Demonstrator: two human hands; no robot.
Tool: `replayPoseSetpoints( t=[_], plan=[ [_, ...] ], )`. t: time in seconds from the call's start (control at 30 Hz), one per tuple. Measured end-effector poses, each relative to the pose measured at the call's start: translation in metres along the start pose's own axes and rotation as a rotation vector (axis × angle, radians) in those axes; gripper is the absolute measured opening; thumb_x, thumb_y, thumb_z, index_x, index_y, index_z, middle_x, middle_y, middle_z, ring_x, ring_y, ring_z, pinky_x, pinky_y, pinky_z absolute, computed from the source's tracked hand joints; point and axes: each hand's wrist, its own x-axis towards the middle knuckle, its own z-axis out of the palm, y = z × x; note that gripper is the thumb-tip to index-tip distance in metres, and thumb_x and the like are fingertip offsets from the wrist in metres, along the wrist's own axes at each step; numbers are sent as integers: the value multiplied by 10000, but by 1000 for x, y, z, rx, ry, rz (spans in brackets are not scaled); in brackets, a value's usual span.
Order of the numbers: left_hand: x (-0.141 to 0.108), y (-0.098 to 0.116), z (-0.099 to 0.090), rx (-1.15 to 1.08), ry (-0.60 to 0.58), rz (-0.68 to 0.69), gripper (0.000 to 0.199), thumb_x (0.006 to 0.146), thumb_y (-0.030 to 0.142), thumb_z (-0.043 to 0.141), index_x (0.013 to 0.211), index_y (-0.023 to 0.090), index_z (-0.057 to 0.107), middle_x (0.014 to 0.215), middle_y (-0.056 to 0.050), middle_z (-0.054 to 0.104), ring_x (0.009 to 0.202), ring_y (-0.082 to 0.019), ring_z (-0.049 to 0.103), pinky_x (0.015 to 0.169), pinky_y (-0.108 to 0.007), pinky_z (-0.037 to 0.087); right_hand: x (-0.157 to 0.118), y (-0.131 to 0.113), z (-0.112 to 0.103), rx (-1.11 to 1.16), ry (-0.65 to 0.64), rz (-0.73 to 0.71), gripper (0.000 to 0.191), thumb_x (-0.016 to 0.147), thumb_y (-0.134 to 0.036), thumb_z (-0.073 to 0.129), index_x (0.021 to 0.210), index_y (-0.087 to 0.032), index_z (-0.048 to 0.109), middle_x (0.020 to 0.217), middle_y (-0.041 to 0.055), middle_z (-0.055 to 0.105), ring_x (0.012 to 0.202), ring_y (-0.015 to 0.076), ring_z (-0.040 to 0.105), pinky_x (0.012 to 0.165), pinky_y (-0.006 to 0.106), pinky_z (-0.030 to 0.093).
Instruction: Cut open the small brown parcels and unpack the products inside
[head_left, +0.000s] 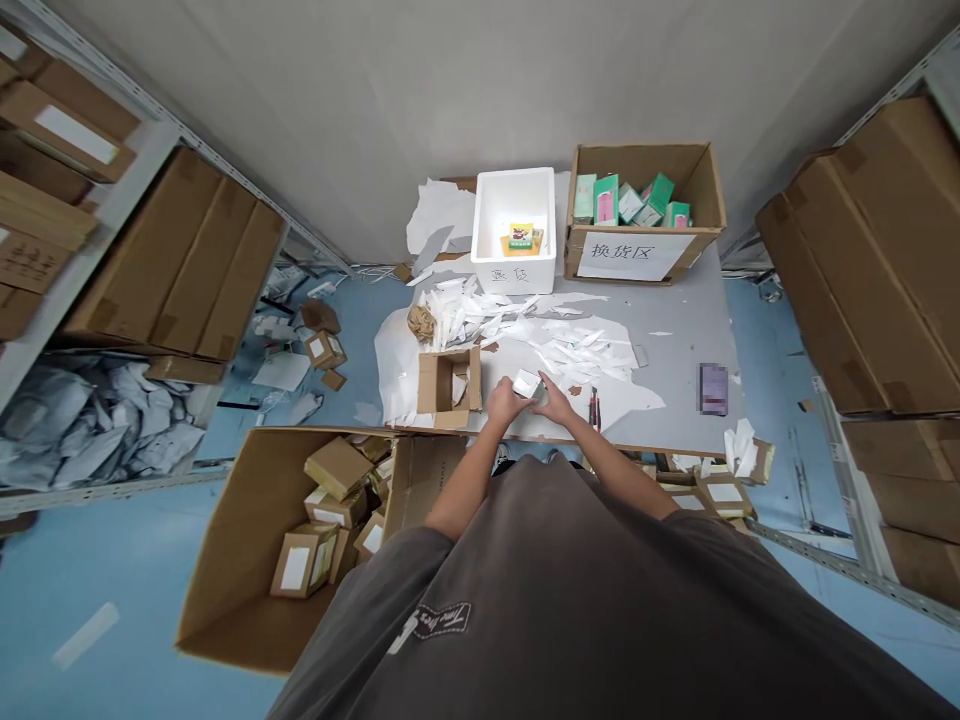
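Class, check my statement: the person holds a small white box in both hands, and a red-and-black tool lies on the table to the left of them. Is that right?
Not quite: the head view shows the red-and-black tool to the right of the hands. They do hold the small white box.

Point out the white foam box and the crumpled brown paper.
White foam box (541, 278): head view, on its front wall.
Crumpled brown paper (421, 323): head view, middle of the wad.
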Motion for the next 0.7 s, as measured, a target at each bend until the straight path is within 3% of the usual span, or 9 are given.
replayPoseSetpoints(
  t=[0.13,0.27,0.33,0.4,0.57,0.7],
  plan=[
    [-15,10,7,25,-24,50,648,856,653,849,1251,196,615,1210,-188,752,1190,-366,724,949,-380,545,1,8,9,16,52,10,942,788,-196,736,1661,-188,380,1561,139,616,1347,271,625,1124,392,501],
    [-15,2,1,70,51,308,722,863,396,882,1477,198,557,1542,-201,608,1454,-361,564,1148,-425,500,21,19,3,21,7,-148,777,753,-251,792,1494,-196,565,1426,135,693,1289,315,652,1118,448,509],
    [-7,-2,-2,91,10,466,791,836,253,876,1547,212,531,1633,-179,542,1523,-350,503,1225,-449,459,28,26,4,27,5,-232,784,712,-299,856,1451,-203,612,1432,156,683,1315,351,641,1149,491,491],
    [2,-4,-4,90,-64,557,737,849,177,824,1539,212,567,1630,-167,562,1528,-336,514,1252,-471,449,30,33,8,31,37,-244,803,706,-336,877,1456,-208,617,1449,167,667,1342,367,629,1165,512,482],
    [20,-8,-11,-11,-193,605,535,949,247,706,1480,203,655,1595,-137,621,1524,-314,539,1240,-453,465,20,46,26,25,123,-139,890,756,-386,860,1562,-191,537,1564,199,584,1417,374,592,1171,506,490],
    [31,-10,-21,-151,-183,515,457,1084,351,502,1497,232,657,1383,-98,769,1315,-294,691,1145,-418,525,17,46,33,14,122,-135,903,753,-381,866,1572,-201,531,1576,182,582,1430,363,590,1182,494,490]
  ],
)
